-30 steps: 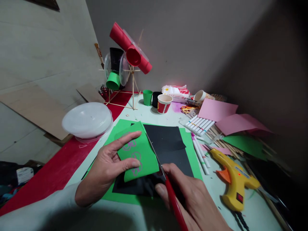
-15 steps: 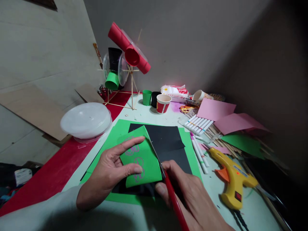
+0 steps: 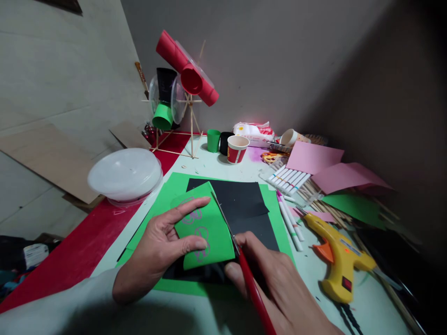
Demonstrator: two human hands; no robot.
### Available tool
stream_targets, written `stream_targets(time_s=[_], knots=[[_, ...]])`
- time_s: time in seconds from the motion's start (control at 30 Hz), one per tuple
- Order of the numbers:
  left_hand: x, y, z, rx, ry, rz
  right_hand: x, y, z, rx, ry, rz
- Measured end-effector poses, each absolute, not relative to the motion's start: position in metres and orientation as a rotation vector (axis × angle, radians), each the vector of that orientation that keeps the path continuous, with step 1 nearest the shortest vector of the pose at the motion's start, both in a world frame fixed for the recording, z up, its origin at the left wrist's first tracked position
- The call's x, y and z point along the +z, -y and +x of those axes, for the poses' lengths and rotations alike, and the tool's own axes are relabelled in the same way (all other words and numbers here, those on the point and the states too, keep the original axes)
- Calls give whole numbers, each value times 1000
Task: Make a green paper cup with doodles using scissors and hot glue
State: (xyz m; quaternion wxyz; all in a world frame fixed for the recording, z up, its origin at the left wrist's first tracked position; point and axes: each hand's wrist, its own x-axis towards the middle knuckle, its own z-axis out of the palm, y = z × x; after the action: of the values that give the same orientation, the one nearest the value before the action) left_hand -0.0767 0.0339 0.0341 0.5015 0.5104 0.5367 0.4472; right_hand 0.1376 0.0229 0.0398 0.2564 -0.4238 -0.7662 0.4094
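My left hand (image 3: pixel 159 249) grips a piece of green paper (image 3: pixel 216 228) with purple line drawings on it, thumb and forefinger lying over its face. In my right hand (image 3: pixel 275 274) are red-handled scissors (image 3: pixel 252 288). Their blades run along the right edge of the green paper, with one blade visible on top near the upper corner. Beneath the hands lie black sheets (image 3: pixel 240 200) on a larger green sheet (image 3: pixel 282 232). How far the blades have cut in is hard to see.
A yellow glue gun (image 3: pixel 340 256) lies at the right, near markers (image 3: pixel 289 223) and wooden sticks. Pink paper (image 3: pixel 314 159) is behind them. Paper cups (image 3: pixel 238 150) stand at the back. At left are white plastic lids (image 3: pixel 125 173) and a stick frame bearing red tubes (image 3: pixel 190 79).
The scissor blades look slightly more apart from the paper edge near the upper corner. Both hands stay almost in the same place.
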Motion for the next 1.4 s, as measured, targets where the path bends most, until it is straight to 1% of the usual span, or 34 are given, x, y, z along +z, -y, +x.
stream_targets(time_s=[0.1, 0.63, 0.8, 1.0, 1.4], knots=[[36, -34, -76, 1006, -1297, 1174, 40, -25, 137, 1121, 2084, -1197], [32, -34, -79, 927, -1307, 1229, 42, -25, 139, 1238, 2065, -1204], [32, -33, -79, 896, -1323, 1231, 48, -22, 142, 1119, 2084, -1207], [33, -35, -77, 905, -1300, 1228, 45, -18, 145, 1098, 2114, -1164], [38, -35, -74, 924, -1283, 1175, 39, -25, 136, 1260, 2017, -1072]])
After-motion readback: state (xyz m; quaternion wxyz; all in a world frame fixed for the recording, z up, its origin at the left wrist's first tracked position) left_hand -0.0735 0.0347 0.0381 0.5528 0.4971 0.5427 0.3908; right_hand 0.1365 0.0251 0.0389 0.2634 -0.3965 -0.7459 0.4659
